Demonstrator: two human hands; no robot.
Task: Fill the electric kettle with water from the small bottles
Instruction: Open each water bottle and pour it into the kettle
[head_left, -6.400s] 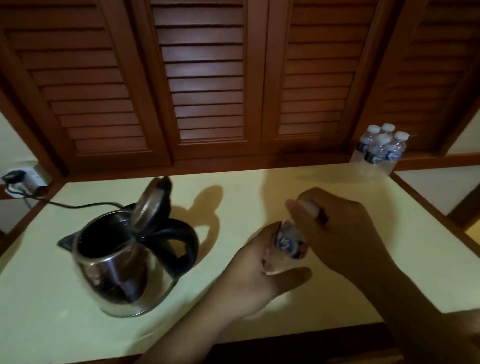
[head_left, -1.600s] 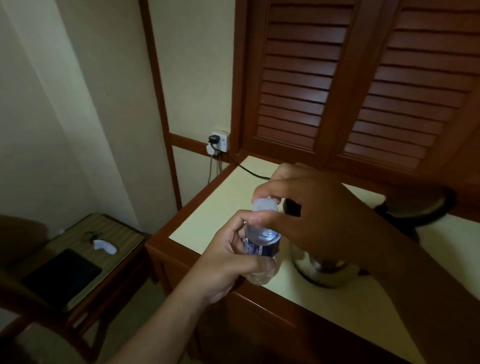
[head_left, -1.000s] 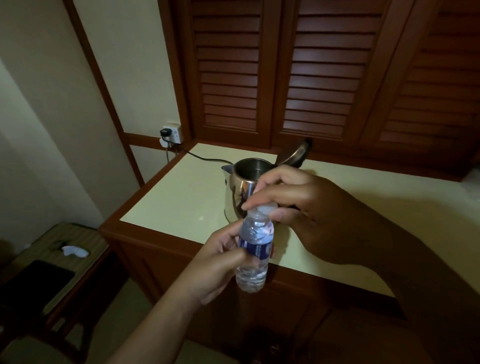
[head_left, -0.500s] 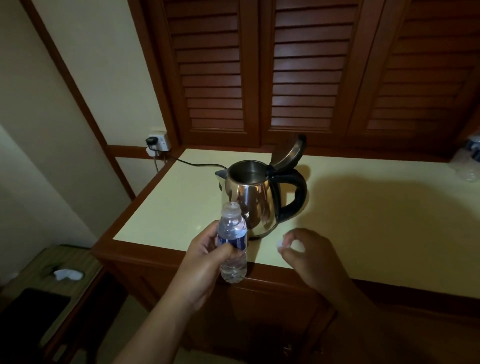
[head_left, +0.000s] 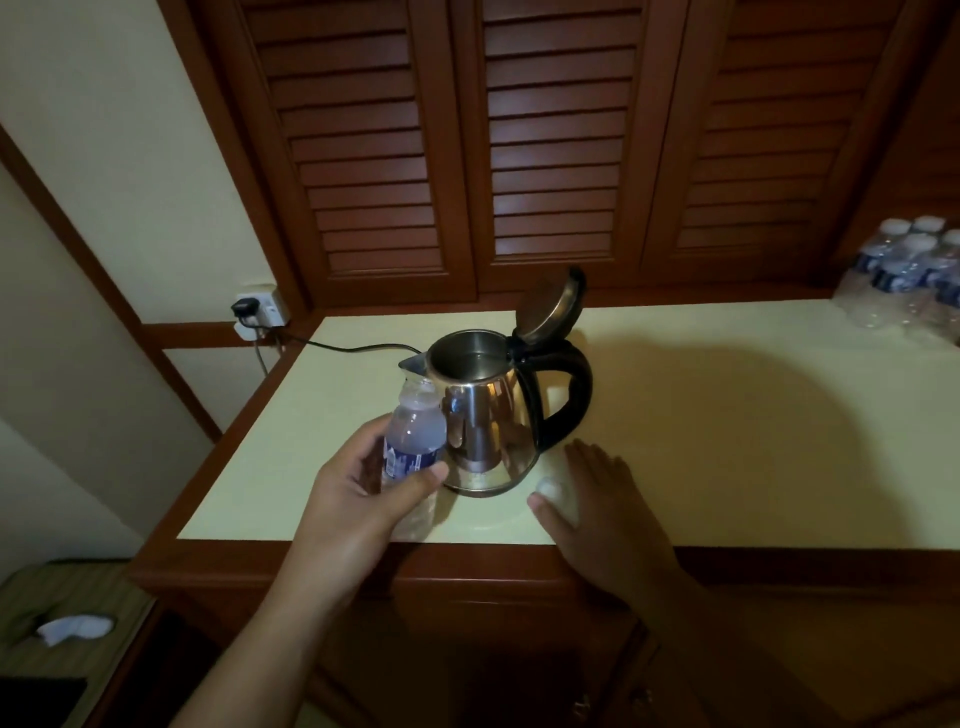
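Left grip (head_left: 358, 499) wraps uncapped bottle (head_left: 413, 441) just beside open kettle (head_left: 483, 415).

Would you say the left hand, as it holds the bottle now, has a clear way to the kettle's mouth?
Probably yes. The left hand holds the uncapped bottle right beside the kettle, whose lid stands open, and nothing lies between them.

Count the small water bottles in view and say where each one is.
At least 5. One open bottle is in the left hand, beside the kettle. At least four capped ones stand in the pack at the counter's far right; more may be hidden or cut off.
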